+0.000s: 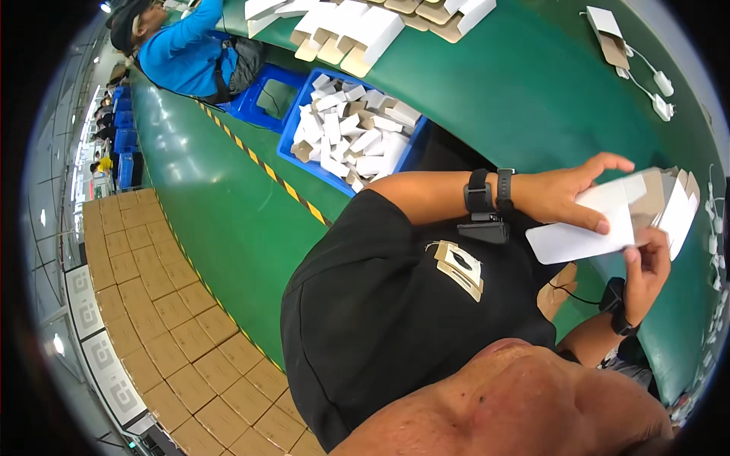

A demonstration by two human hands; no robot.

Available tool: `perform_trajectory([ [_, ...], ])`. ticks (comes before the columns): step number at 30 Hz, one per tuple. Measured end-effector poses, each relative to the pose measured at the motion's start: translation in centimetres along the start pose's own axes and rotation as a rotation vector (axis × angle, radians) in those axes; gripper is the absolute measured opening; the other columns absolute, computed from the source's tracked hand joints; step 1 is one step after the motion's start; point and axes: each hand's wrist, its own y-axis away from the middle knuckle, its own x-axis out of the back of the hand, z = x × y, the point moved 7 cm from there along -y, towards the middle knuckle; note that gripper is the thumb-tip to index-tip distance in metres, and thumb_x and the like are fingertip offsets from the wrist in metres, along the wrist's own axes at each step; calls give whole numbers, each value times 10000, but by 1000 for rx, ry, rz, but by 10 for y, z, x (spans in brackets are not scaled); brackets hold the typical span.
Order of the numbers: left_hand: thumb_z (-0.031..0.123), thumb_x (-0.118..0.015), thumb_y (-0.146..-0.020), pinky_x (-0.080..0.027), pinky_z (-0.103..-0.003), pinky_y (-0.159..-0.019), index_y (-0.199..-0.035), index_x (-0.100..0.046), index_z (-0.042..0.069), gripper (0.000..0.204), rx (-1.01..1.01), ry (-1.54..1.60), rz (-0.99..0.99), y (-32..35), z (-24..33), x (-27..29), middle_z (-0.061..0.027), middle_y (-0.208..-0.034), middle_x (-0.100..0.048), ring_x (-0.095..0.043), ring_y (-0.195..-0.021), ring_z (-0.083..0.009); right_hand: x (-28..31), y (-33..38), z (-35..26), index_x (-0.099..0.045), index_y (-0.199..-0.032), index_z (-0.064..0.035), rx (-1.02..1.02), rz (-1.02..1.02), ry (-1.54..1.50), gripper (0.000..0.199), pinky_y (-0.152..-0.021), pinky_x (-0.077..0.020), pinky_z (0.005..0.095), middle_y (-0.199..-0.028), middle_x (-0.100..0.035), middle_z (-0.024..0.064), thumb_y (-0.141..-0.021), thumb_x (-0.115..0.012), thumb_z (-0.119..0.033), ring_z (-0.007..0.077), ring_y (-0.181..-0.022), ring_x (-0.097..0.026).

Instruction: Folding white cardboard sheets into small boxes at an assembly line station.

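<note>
A white cardboard carton point(563, 242) with a brown inside is held above the green table, its panels and flaps partly opened out. My left hand point(559, 190) grips it with the thumb pressed on a white panel and the index finger stretched away. At the carton's near edge, my right hand point(648, 266) pinches it between thumb and curled fingers. Just beyond, more white and brown card panels point(679, 213) stand up; I cannot tell whether they belong to the same carton. Dark bands circle both wrists.
A blue bin point(285, 140) of small white card pieces stands beside the green table point(487, 99). Open white cartons point(372, 34) lie at its far end. White plug adapters point(662, 108) with cables line the right. A seated person point(179, 57) in blue works nearby; brown boxes point(190, 334) are stacked left.
</note>
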Motion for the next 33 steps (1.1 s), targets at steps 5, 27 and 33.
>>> perform_trajectory([
  [5, 347, -641, -943, -484, -362, -917, -1446, -341, 150, 618, -302, -331, 21, -8, 19, -2, -85, -1304, -505, -547, -1128, -187, -28, -7, -17, -591, -1182, 56, 225, 336, -32, 410, -947, -418, 351, -1214, -586, 173, -927, -632, -263, 217, -1051, -556],
  [27, 181, -690, -878, -434, -405, -979, -1484, -155, 70, 817, 25, -488, -69, 5, -10, 10, -206, -1304, -426, -513, -1156, -264, -57, -21, -6, -724, -1057, -28, 136, 155, -346, 204, -766, -473, 249, -1026, -636, 54, -893, -691, -145, 117, -889, -600],
  [33, 178, -647, -911, -419, -386, -982, -1462, -198, 95, 715, -14, -466, -98, 9, -9, 13, -185, -1289, -443, -504, -1147, -252, -56, -22, -8, -732, -1024, -21, 81, 115, -308, 190, -784, -482, 264, -1007, -646, 63, -898, -674, -151, 136, -898, -612],
])
